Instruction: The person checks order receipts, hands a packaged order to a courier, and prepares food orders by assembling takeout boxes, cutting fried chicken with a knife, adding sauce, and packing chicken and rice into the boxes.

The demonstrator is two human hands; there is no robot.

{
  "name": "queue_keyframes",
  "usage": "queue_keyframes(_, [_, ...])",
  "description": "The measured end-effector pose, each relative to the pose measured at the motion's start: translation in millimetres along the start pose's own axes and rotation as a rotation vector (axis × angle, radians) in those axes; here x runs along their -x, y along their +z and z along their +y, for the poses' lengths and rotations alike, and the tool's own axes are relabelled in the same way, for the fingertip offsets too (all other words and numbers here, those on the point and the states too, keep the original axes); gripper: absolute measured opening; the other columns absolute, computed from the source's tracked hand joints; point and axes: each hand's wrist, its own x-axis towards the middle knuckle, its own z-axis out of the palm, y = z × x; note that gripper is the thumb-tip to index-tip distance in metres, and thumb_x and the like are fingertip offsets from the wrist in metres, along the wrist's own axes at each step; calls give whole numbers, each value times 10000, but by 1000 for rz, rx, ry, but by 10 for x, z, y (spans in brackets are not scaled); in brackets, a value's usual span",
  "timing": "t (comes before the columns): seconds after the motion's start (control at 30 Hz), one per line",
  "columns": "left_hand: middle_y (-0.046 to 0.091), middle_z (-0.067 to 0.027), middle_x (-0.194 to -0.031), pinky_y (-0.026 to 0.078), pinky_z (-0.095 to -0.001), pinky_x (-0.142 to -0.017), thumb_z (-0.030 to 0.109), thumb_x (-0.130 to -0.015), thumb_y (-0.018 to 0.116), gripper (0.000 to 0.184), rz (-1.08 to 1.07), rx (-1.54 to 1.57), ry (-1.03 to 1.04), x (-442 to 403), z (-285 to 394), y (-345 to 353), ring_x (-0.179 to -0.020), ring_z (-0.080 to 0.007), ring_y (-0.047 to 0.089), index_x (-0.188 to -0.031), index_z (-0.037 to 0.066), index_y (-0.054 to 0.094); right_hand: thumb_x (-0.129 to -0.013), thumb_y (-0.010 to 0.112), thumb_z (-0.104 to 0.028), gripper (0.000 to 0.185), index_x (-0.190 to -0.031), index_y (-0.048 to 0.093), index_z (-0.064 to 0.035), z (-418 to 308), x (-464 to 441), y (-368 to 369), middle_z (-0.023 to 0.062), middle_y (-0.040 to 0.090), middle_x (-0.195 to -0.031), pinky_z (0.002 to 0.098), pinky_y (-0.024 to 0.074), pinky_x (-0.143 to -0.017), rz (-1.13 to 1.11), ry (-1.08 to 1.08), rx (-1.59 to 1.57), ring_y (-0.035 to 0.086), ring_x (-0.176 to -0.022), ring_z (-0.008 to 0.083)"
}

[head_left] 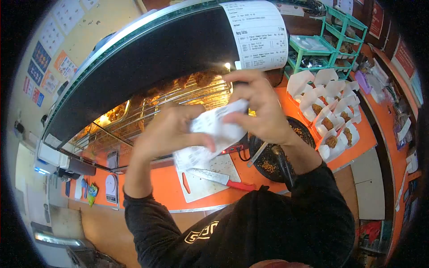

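Note:
Both my hands grip a crumpled white receipt [215, 126] with printed lines, blurred by motion, above the counter. My left hand [167, 129] pinches its left part with the thumb on top. On the right side, my right hand [261, 109] clasps the paper between thumb and curled fingers, the index finger raised. Below the hands, a knife [210, 175] with a red handle lies on a white cutting board [196, 190]. Another long printed receipt [259, 35] hangs over the top of the food warmer [147, 58], just beyond my right hand.
Several open white boxes [330, 154] with fried pieces stand at right on the orange counter [165, 190]. Near my right forearm sits a black pan [268, 167] with crumbs. Fried food lies on the warmer's wire racks [178, 100]. A green tiered rack [330, 35] stands behind.

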Motion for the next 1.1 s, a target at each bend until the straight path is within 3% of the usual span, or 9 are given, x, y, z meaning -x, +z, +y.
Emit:
queue_keyframes(0.1, [624,-72,-685,429,-241,-519,157,-564,780,329,-126,101,-241,44,-133,-471,-581,-88,550,-810,-3,630,-665,655,36,340,-951,477,-12,36,138,-255,80,491,-952,225,411,-732,262,-199,564,509,-827,114])
queue_keyframes(0.17, [611,-31,-662,430,-211,-519,94,-604,744,194,-76,107,-358,-20,-145,-842,-583,-72,549,-731,16,620,-687,626,56,480,-1076,358,-30,106,278,-213,54,507,-735,188,385,-578,383,27,-151,493,-636,74])
queue_keyframes(0.33, [604,-26,-687,445,-202,-614,206,-687,703,246,250,-124,-139,-555,-71,-1264,-597,-89,559,-826,29,603,-706,591,95,526,-1111,284,-42,222,324,109,48,481,-706,172,362,-535,385,119,-338,482,-635,65])
queue_keyframes(0.37, [589,-50,-860,426,-262,-752,307,-796,579,305,136,-283,-152,-703,-88,-1364,-822,-115,543,-943,40,563,-710,587,95,506,-1089,280,-42,267,310,189,48,476,-703,174,364,-535,415,98,-373,478,-635,65])
queue_keyframes(0.5, [579,-78,-827,455,-283,-636,114,-741,652,170,395,-132,-257,-1088,102,-1053,-742,-200,570,-845,87,519,-729,599,65,434,-999,275,-39,436,213,433,58,447,-687,184,367,-537,527,-94,-357,450,-621,70])
queue_keyframes(0.6, [556,-37,-660,424,-269,-539,50,-713,649,163,511,-87,90,-1188,-137,-881,-573,-183,529,-799,41,511,-734,624,32,370,-936,320,-34,480,236,456,62,431,-680,200,365,-531,556,-201,-327,438,-617,86])
queue_keyframes(0.7, [548,-50,-634,409,-265,-515,19,-714,643,110,826,-792,334,-1162,-115,-751,-548,-180,517,-757,18,542,-743,626,5,212,-798,423,-24,469,282,466,60,440,-677,209,352,-516,532,-201,-223,414,-585,102])
queue_keyframes(0.9, [560,-92,-692,405,-278,-507,319,-812,558,303,667,-876,282,-1014,-130,-651,-532,-205,518,-836,19,597,-745,627,-4,197,-818,445,-23,520,308,420,55,461,-695,214,360,-530,567,-214,-147,417,-585,93])
queue_keyframes(1.1, [520,-109,-829,363,-358,-742,600,-805,334,661,634,-812,243,-901,-24,-545,-827,-245,486,-1017,23,575,-749,613,15,188,-811,441,-28,631,172,436,35,444,-718,186,350,-562,648,-165,-214,402,-619,75])
